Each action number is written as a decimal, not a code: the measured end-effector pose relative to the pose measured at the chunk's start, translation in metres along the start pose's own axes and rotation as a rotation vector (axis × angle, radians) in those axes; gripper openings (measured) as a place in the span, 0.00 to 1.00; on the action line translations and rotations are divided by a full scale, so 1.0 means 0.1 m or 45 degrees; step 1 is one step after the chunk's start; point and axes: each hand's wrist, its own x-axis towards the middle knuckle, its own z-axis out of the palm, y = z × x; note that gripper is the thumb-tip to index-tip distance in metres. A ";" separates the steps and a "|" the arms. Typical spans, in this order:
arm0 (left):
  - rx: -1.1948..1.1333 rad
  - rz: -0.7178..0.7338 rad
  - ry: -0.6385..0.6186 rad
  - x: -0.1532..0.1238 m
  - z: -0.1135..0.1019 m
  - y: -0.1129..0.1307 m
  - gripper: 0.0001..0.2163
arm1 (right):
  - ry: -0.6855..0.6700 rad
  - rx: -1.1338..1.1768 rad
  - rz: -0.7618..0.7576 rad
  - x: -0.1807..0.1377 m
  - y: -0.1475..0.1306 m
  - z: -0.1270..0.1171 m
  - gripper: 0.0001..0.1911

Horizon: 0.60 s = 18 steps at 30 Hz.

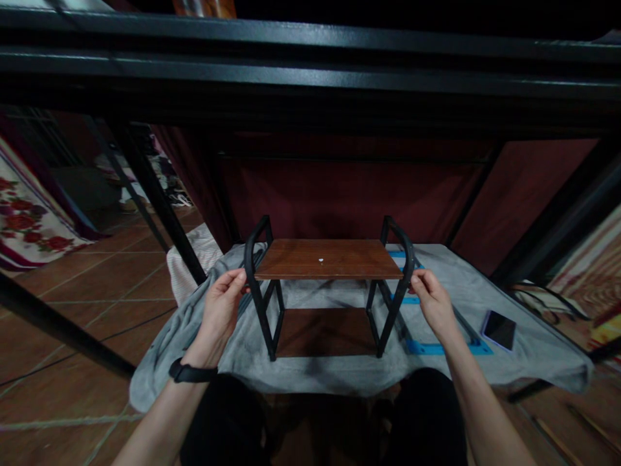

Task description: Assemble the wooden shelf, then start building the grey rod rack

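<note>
Two hands on the end frames of a small shelf (328, 259)
It stands mid-cloth; the left hand (220, 309) and right hand (433, 301) pinch its black side frames. Bare grey cloth (334, 378) lies on its near side, and a phone (499, 330) lies toward the right edge
</note>
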 end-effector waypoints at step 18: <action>0.010 0.017 0.014 -0.02 0.01 -0.01 0.14 | -0.010 -0.012 -0.004 0.03 -0.02 -0.01 0.17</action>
